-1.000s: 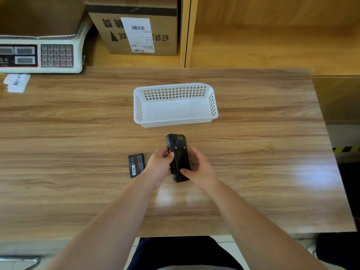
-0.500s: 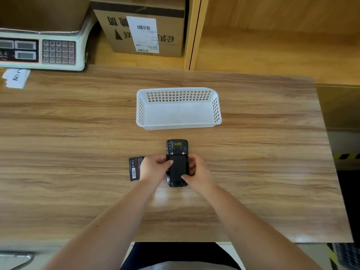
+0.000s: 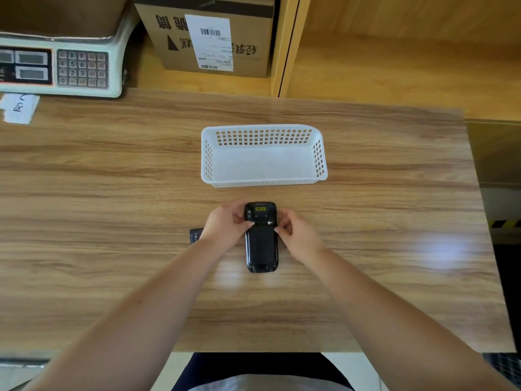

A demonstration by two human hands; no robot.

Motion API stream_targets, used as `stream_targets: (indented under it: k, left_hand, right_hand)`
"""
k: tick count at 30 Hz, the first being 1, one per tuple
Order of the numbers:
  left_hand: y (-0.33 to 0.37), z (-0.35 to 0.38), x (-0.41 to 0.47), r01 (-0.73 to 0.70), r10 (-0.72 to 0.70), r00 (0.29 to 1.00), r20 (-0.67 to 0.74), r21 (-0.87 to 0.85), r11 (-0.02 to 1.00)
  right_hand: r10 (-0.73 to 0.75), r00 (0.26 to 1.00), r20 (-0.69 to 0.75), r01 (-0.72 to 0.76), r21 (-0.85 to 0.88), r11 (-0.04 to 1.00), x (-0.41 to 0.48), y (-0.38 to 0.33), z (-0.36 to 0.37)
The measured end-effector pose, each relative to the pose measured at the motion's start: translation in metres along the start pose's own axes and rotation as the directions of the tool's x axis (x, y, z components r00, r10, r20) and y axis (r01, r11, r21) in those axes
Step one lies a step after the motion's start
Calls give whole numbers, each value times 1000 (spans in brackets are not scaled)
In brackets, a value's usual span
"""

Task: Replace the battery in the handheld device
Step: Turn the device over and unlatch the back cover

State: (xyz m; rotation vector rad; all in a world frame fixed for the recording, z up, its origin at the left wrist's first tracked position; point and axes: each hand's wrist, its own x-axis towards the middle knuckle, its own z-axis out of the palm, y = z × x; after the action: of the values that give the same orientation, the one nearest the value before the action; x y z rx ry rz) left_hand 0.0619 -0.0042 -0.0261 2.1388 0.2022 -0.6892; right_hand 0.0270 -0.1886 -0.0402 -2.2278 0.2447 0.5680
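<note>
A black, matte handheld device point(image 3: 261, 238) is laid back-up on the wood-grain table point(image 3: 112, 215), before a white perforated plastic basket point(image 3: 263, 155). Its upper edges are pinched by the left hand point(image 3: 227, 228) and right hand point(image 3: 296, 234) — fingertips at two latches. A flat black battery point(image 3: 196, 235) lies beside the left wrist.

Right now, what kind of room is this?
Probably a shop's packing or shipping counter: a weighing scale with a keypad, a cardboard box with a barcode label, and a handheld scanner on a wooden table.
</note>
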Motion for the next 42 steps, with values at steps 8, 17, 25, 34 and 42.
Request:
stream_targets:
  k: [8,17,25,34,42]
  left_hand:
    - [0,-14,17,-100,78,988,137,160,982]
    - [-3,-15,21,-192,161,975,155,213,958]
    - [-1,-13,24,-218,174,971,166,297,930]
    - [3,-15,24,-285,223,956,190,434,854]
    - [7,-21,25,-376,273,925,264,536,756]
  right_hand:
    - [-175,979,102,198,-322,926,25,-8,-17]
    - [-260,932,253,362,-623,694,30,-12,-19]
    - [-364,846,390,493,-833,252,33,-19,-18]
    - [-421,771,478,578,-802,148,45,-25,-20]
    - [-303,901,311,433,-686,584,40,-18,-16]
